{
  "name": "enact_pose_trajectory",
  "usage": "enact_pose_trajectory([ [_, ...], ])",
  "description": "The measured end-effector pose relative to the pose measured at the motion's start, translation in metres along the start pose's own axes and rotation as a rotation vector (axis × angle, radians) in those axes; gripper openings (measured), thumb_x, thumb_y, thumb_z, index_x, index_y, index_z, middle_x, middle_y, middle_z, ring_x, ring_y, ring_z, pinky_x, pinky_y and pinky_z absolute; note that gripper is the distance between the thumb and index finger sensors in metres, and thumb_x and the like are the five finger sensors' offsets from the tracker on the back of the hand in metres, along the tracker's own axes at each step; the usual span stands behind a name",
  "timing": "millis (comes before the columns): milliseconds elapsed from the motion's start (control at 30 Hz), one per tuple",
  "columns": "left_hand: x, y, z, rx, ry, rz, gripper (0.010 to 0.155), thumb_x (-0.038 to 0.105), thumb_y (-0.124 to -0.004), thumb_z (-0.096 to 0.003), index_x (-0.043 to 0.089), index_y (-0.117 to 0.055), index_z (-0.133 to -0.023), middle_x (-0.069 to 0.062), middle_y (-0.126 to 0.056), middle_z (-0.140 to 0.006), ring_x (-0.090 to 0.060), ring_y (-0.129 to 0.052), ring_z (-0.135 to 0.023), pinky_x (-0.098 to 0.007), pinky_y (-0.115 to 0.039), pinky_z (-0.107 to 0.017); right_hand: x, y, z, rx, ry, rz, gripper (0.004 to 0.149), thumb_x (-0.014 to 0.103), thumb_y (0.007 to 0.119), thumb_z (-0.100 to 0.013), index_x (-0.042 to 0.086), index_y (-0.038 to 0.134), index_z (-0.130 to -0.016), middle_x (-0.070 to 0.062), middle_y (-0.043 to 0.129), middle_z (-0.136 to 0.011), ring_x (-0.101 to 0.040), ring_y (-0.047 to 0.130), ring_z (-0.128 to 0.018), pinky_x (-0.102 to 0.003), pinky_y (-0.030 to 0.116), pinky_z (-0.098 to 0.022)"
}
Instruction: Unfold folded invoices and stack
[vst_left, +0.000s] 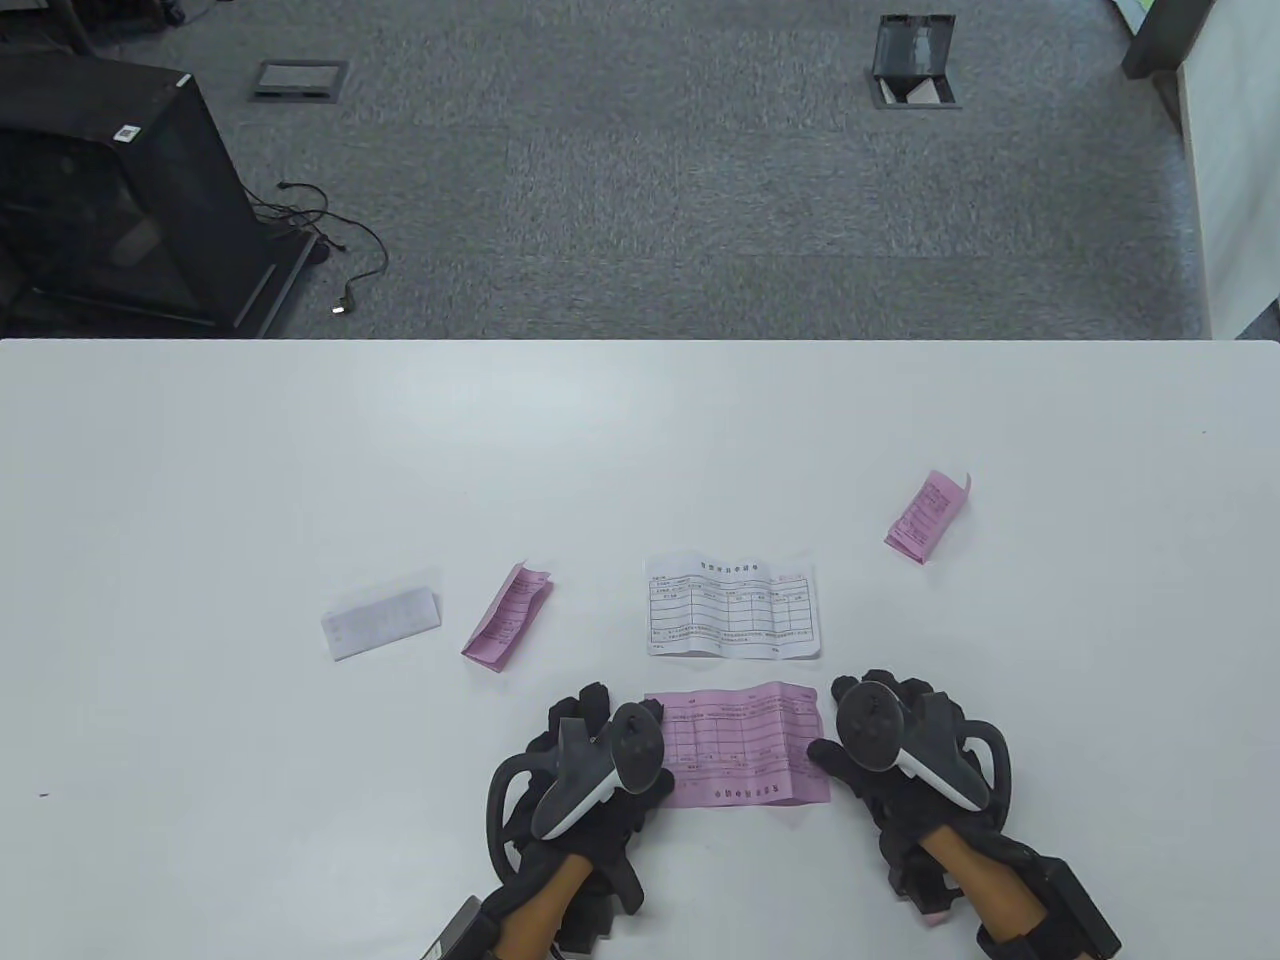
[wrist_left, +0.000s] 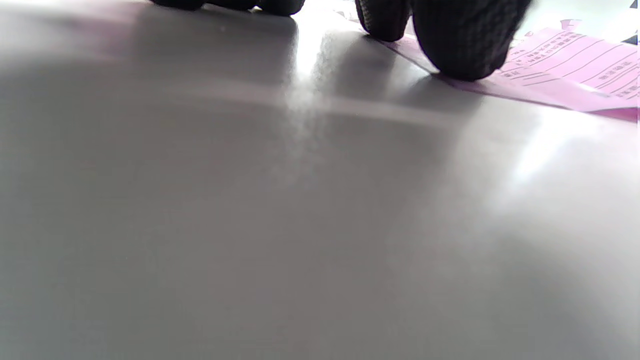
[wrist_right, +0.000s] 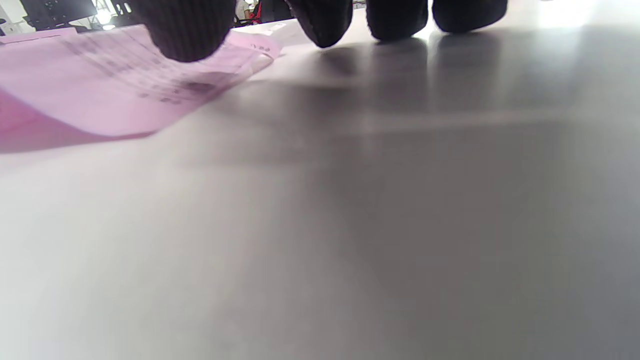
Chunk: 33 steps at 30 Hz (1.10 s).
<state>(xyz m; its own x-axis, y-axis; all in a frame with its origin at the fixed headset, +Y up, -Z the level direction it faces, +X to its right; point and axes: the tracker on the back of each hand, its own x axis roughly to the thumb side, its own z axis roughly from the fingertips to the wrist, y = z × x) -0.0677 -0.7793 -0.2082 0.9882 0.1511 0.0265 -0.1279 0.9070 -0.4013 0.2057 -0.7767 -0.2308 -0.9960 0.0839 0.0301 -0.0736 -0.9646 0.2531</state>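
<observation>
Both hands, left hand (vst_left: 600, 765) and right hand (vst_left: 890, 745), press flat fingers on the opened pink invoice (vst_left: 745, 745); next, it likely goes onto the white invoice (vst_left: 732, 607).

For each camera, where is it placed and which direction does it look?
Table view: overhead, looking down at the table; both hands, left hand and right hand, flank the pink invoice.
Left wrist view: near the tabletop; fingertips press the invoice edge.
Right wrist view: equally low; fingertips over the invoice.
All views share this invoice.
</observation>
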Motion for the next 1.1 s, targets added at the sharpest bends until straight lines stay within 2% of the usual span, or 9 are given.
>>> enact_pose_trajectory([
  [167,0.0,0.0,0.0,-0.001,-0.001,-0.001,0.071,0.054,-0.074,-0.05,0.043,-0.041,-0.112,-0.015,-0.022,-0.123,-0.041,-0.024,-0.108,-0.057,-0.039,-0.077,0.008,0.001,-0.001,-0.021,-0.028,-0.036,0.08,0.063,0.061,-0.043,0.024,0.041,-0.11,-0.021,0.042,-0.113,-0.054,0.043,-0.1,-0.073,0.041,-0.067],
  [267,0.0,0.0,0.0,-0.001,-0.001,-0.001,0.071,0.054,-0.074,-0.0499,0.043,-0.042,-0.111,-0.015,-0.022,-0.123,-0.041,-0.024,-0.108,-0.058,-0.039,-0.077,0.014,0.004,-0.003,-0.014,-0.043,0.022,0.077,0.061,0.064,-0.044,0.027,0.043,-0.11,-0.021,0.043,-0.113,-0.054,0.043,-0.1,-0.073,0.041,-0.068],
  [367,0.0,0.0,0.0,-0.001,-0.001,-0.001,0.071,0.054,-0.074,-0.05,0.043,-0.041,-0.112,-0.014,-0.022,-0.123,-0.041,-0.024,-0.108,-0.057,-0.039,-0.077,0.018,0.005,-0.002,-0.008,-0.05,0.066,0.076,0.058,0.065,-0.046,0.025,0.043,-0.11,-0.022,0.041,-0.113,-0.052,0.044,-0.101,-0.072,0.042,-0.068],
  [533,0.001,0.0,0.0,-0.002,-0.002,-0.002,0.071,0.054,-0.074,-0.05,0.043,-0.041,-0.112,-0.015,-0.022,-0.123,-0.042,-0.024,-0.108,-0.058,-0.038,-0.077,0.019,0.003,0.001,-0.038,-0.04,0.022,0.061,0.047,0.069,-0.05,0.023,0.054,-0.103,-0.018,0.048,-0.111,-0.05,0.05,-0.099,-0.068,0.046,-0.069],
  [633,0.001,-0.001,0.0,-0.002,-0.006,-0.007,0.071,0.055,-0.074,-0.0502,0.043,-0.041,-0.112,-0.016,-0.021,-0.123,-0.042,-0.024,-0.108,-0.058,-0.038,-0.077,0.019,0.004,0.001,-0.034,-0.005,-0.01,0.052,0.044,0.069,-0.052,0.021,0.057,-0.097,-0.016,0.048,-0.11,-0.048,0.049,-0.1,-0.066,0.046,-0.07],
  [867,0.002,-0.001,0.001,-0.003,-0.009,-0.009,0.071,0.055,-0.074,-0.0502,0.042,-0.041,-0.112,-0.016,-0.021,-0.123,-0.043,-0.024,-0.108,-0.059,-0.038,-0.077,0.014,0.006,-0.001,-0.004,0.064,-0.142,0.037,0.042,0.07,-0.055,0.022,0.061,-0.085,-0.013,0.042,-0.11,-0.044,0.039,-0.102,-0.066,0.043,-0.072],
  [967,0.002,-0.001,0.001,-0.002,-0.009,-0.008,0.071,0.055,-0.074,-0.0501,0.042,-0.041,-0.112,-0.016,-0.021,-0.123,-0.043,-0.024,-0.108,-0.059,-0.038,-0.077,0.009,0.006,-0.001,-0.013,0.079,-0.261,0.037,0.04,0.072,-0.053,0.021,0.065,-0.084,-0.013,0.042,-0.11,-0.044,0.036,-0.102,-0.066,0.039,-0.071],
  [1033,0.002,-0.001,0.001,-0.002,-0.008,-0.004,0.072,0.055,-0.074,-0.0501,0.042,-0.04,-0.112,-0.016,-0.021,-0.123,-0.043,-0.024,-0.108,-0.059,-0.038,-0.077,0.005,0.004,0.001,-0.061,0.086,-0.361,0.036,0.04,0.074,-0.05,0.021,0.07,-0.081,-0.014,0.048,-0.108,-0.045,0.039,-0.101,-0.067,0.039,-0.07],
  [1100,0.002,-0.001,0.001,0.001,-0.009,0.002,0.073,0.055,-0.074,-0.0499,0.04,-0.04,-0.113,-0.016,-0.022,-0.123,-0.043,-0.024,-0.108,-0.059,-0.038,-0.077,0.002,-0.002,0.003,-0.142,0.068,-0.448,0.036,0.039,0.076,-0.047,0.021,0.074,-0.077,-0.014,0.06,-0.103,-0.047,0.051,-0.097,-0.065,0.048,-0.067],
])
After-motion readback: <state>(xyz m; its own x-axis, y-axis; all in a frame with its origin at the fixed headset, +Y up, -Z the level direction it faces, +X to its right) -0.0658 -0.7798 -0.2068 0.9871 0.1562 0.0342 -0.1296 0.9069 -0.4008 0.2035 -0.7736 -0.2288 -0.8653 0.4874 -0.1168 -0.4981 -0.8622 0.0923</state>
